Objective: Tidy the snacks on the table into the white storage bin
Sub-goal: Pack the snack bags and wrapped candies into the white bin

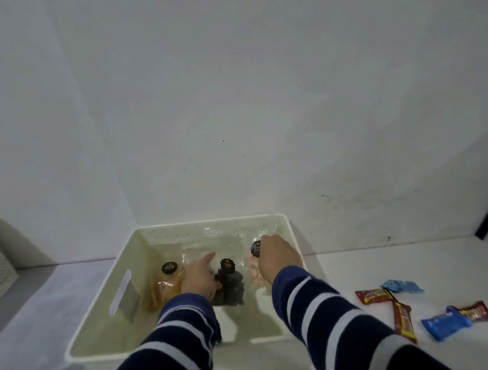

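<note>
Right grip (276, 256) pinching pale snack bag (255, 274) inside white bin (124, 296), left grip (199, 279) loosely spread beside.

Storage bin (186, 352) sits on the table (380, 262), pushed back near the wall (233, 101). Three clear snack bags in a row inside, toward the far side: left bag (164, 286), middle bag (229, 283), right bag (255, 274). Both hands in the bin: left hand (198, 279) between left and middle bags, right hand (276, 256) over the right bag. Small wrapped snacks (427, 311) lie on the table, right of the bin.
</note>
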A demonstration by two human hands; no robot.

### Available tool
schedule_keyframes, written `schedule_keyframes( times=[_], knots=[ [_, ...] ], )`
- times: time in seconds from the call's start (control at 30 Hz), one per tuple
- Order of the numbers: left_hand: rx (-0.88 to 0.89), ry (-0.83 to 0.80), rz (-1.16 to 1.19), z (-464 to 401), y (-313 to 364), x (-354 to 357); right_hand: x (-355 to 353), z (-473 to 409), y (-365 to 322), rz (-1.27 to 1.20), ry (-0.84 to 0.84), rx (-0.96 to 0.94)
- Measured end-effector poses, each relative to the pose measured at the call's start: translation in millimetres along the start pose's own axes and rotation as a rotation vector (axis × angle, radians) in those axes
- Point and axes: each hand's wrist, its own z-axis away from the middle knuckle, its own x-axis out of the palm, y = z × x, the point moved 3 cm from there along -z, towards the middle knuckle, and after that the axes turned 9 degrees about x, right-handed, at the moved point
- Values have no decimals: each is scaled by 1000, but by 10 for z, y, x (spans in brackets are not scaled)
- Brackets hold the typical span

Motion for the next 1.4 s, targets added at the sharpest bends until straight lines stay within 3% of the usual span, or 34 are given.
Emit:
schedule_keyframes(
  times=[0.1,0.3,0.6,0.73,0.93,1.13,1.4],
  knots=[
    [34,63,-24,-199,-21,131,177,-197,58,-141,-10,53],
    [67,142,15,-434,-62,346,487,-454,155,-335,-194,149],
    [50,38,-11,-408,-1,203,382,-422,172,-397,-262,224],
    [55,74,-81,-160,142,-44,55,-224,155,-382,-253,162],
    [258,2,-282,321,696,-232,-462,175,209,-367,-179,-1],
    [366,-217,-448,902,1448,43,-1013,760,878,-187,-164,-43],
    [542,-368,-506,1933,2465,1157,-1290,1579,2553,4,-205,81]
  ],
)
